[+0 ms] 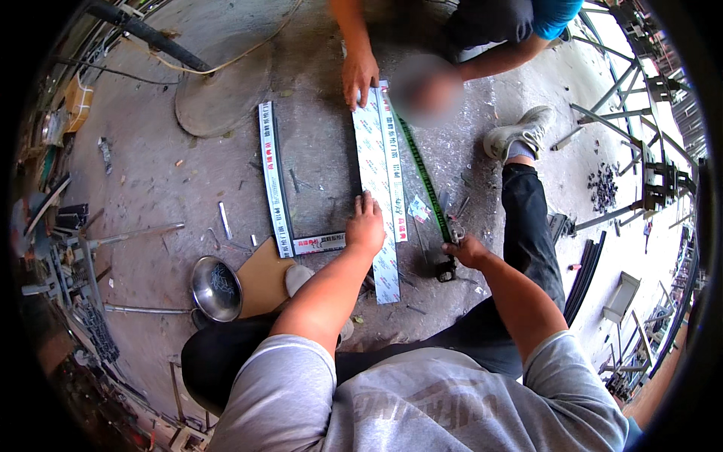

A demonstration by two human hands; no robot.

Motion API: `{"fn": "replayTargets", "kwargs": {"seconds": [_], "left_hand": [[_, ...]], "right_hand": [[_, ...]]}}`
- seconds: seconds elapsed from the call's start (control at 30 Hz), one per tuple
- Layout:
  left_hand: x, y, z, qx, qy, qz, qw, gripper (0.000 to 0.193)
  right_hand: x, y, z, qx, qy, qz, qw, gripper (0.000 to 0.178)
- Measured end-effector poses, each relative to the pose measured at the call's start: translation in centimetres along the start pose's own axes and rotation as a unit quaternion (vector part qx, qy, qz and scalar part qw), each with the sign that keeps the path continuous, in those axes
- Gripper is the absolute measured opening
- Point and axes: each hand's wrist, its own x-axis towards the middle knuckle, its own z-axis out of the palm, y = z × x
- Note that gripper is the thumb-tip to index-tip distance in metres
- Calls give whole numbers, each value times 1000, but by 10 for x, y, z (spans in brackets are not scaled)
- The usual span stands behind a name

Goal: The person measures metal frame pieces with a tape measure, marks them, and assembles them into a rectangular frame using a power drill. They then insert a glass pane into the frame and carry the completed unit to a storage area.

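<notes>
A long flat strip [376, 151] covered in pale printed film lies across one side of a frame of wrapped bars. My left hand [365, 224] rests on the strip's near half, its fingers stretched forward along the left edge. To the right, my right hand [468, 251] is closed on a tape measure [446, 271] with a dark case. Its green blade [418, 162] runs out beside the frame toward the far end. A co-worker's hand [360, 75] presses the strip's far end; their other hand is blurred near the blade's far end.
The frame's left bar [274, 181] and near bar [320, 242] lie on the concrete floor. A metal bowl [216, 288] sits on brown cardboard [260, 280] at the left. Dark bars [586, 277], metal racks [640, 128] and small black pieces [602, 187] are at the right.
</notes>
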Motion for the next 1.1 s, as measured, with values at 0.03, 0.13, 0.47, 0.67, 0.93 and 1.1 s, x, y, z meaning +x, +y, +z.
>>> {"fn": "replayTargets", "kwargs": {"seconds": [0.03, 0.13, 0.47, 0.67, 0.93, 1.1], "left_hand": [[0, 0, 1, -1, -3, -2, 1000, 94], [3, -3, 11, 7, 15, -3, 1000, 92], [6, -7, 24, -4, 39, 0, 999, 87], [3, -8, 29, 10, 86, 16, 996, 83], [3, -7, 25, 3, 110, 18, 994, 48], [5, -7, 13, -1, 26, 18, 999, 84]], "right_hand": [[2, 4, 7, 13, 2, -13, 1000, 41], [12, -2, 10, 18, -5, -37, 999, 41], [56, -179, -104, -144, 22, -125, 981, 43], [110, -268, -102, -184, 2, -212, 960, 49], [147, -294, -112, -265, 21, -182, 947, 45], [204, -257, -135, -315, 124, -264, 903, 48]]}}
